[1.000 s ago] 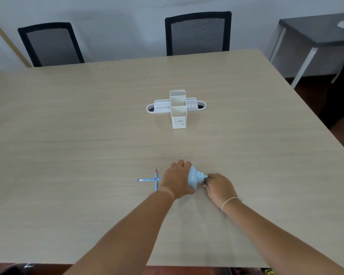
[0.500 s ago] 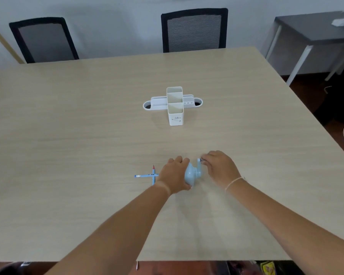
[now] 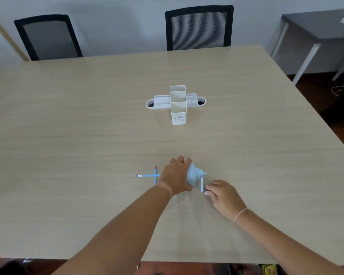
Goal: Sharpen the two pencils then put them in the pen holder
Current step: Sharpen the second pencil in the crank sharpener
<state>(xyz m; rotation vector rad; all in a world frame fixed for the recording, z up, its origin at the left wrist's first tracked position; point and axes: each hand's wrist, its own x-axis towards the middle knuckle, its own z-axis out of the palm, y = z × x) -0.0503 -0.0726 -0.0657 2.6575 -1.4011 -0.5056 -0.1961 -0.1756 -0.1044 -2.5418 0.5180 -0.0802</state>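
A light blue hand-crank sharpener (image 3: 194, 174) sits on the wooden table (image 3: 87, 135) near its front edge. My left hand (image 3: 176, 176) grips the sharpener's body from the left. My right hand (image 3: 221, 194) pinches the crank handle (image 3: 202, 184), which hangs down at the sharpener's right end. One blue pencil (image 3: 147, 175) lies sideways and runs under my left hand toward the sharpener. A second blue pencil (image 3: 155, 173) with a reddish tip crosses it, pointing away from me. The white pen holder (image 3: 178, 113) stands upright farther back at the table's middle.
Two black mesh chairs (image 3: 199, 26) (image 3: 48, 36) stand behind the table's far edge. A dark side table (image 3: 316, 30) with white legs is at the back right. A cable lies on the floor to the right.
My right hand has turned the crank round: it was low at first, then up at the far side, and now hangs down toward me. My left hand stays on the sharpener.
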